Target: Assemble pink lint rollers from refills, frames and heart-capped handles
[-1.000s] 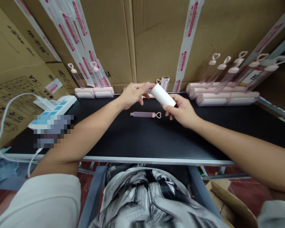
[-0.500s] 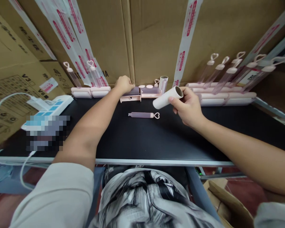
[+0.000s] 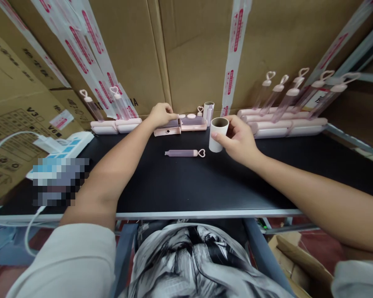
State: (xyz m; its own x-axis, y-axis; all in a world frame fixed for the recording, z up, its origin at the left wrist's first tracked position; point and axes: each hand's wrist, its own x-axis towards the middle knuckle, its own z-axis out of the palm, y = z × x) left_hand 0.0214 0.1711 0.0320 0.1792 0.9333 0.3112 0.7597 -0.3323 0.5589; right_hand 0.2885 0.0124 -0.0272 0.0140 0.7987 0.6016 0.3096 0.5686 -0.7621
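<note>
My right hand (image 3: 240, 138) grips a short white hollow tube (image 3: 216, 142) and holds it upright above the black tabletop, its open end up. At the back, my left hand (image 3: 163, 115) pinches with its fingertips at the left edge of a round pink disc (image 3: 182, 116). A second pink disc (image 3: 191, 116) lies beside it, over a pink open-fronted holder (image 3: 194, 127). To the left is another pink holder (image 3: 168, 131) with a hole in it. In front of them lies a clear purple tube with a heart-shaped loop (image 3: 182, 153).
Rows of pink-and-white rollers (image 3: 304, 129) with clear heart-topped tubes stand at the back right, fewer rollers (image 3: 116, 127) at the back left. A white power strip (image 3: 77, 142) with cables lies left. Cardboard boxes (image 3: 199, 49) wall the back. Another white tube (image 3: 208, 108) stands behind.
My right hand has turned the white tube from slanted to upright. My left hand has shifted slightly right, its fingertips now at the pink disc. The view has shifted a little.
</note>
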